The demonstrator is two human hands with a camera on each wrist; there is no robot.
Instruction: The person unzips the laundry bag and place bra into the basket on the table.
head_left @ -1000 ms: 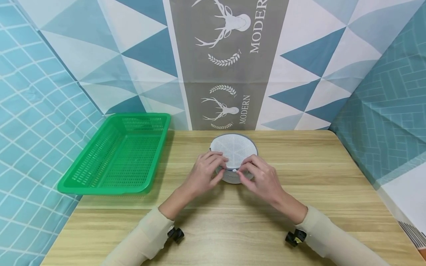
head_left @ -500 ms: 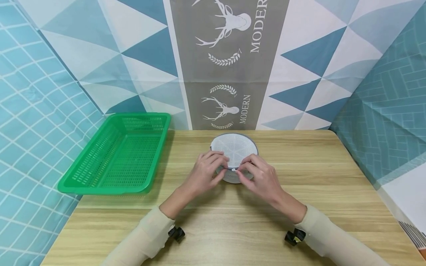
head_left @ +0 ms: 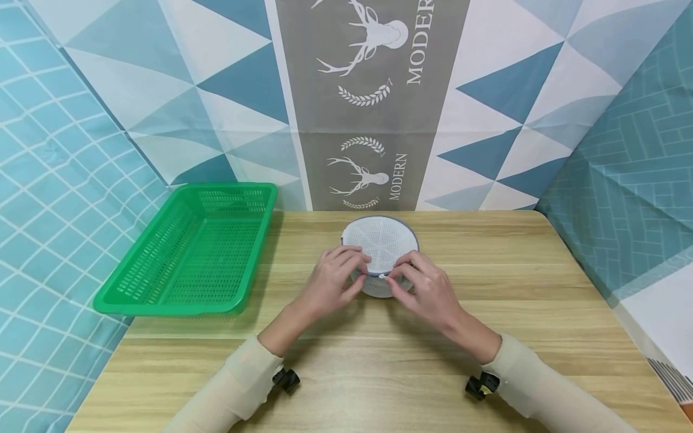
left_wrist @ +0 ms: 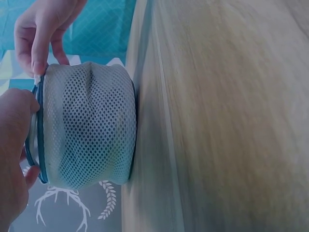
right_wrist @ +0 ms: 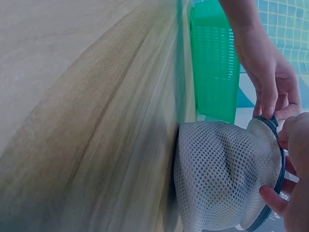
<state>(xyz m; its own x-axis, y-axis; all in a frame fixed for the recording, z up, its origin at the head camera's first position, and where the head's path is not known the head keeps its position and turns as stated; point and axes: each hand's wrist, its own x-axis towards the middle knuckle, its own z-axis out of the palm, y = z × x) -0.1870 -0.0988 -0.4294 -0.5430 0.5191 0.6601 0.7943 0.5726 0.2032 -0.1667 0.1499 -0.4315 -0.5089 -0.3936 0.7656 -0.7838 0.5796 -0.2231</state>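
A round, white mesh laundry bag (head_left: 380, 240) with a blue-grey zipper edge stands upright on the table in the head view. Its netted side wall (left_wrist: 94, 128) fills the middle of the left wrist view, slightly creased. My left hand (head_left: 335, 278) pinches the zipper edge at the front of the lid. Just to its right, the thumb and fingertips of my right hand (head_left: 428, 290) pinch the small white zipper pull (head_left: 382, 276). From the right wrist, the lid rim (right_wrist: 277, 159) shows partly behind my right fingers. The inside of the bag is hidden.
A green perforated plastic basket (head_left: 216, 252) sits at the table's left rear. The wood-grain table (head_left: 379, 373) ends at a patterned wall cloth (head_left: 373, 108) behind the bag. Black wrist cameras (head_left: 287, 380) hang below both sleeves.
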